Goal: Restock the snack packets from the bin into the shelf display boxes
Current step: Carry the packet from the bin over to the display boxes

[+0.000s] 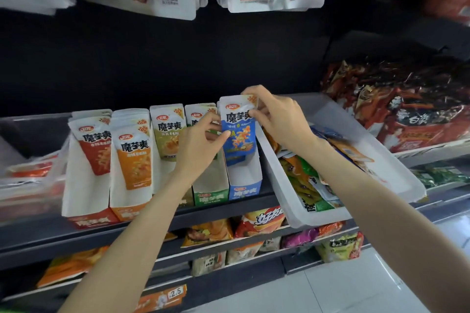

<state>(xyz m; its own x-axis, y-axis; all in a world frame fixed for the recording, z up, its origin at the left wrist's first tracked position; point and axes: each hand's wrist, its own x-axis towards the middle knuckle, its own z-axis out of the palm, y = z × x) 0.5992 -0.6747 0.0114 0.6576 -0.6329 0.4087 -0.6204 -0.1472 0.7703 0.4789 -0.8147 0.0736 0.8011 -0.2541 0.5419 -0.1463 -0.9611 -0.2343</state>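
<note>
Both hands, left hand point(201, 140) and right hand point(277, 119), pinch the blue packet point(239, 132) (base hidden in blue box point(245, 185)).

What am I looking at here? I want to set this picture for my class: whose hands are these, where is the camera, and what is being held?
There is no machine. A person wears a camera on the head, looking down at their own arms. Both hands hold blue snack packets standing in the blue display box: the left hand pinches their left edge, the right hand grips the top corner. More boxes stand on the shelf: green, orange and red. To the right, a white bin holds loose packets for restocking.
</note>
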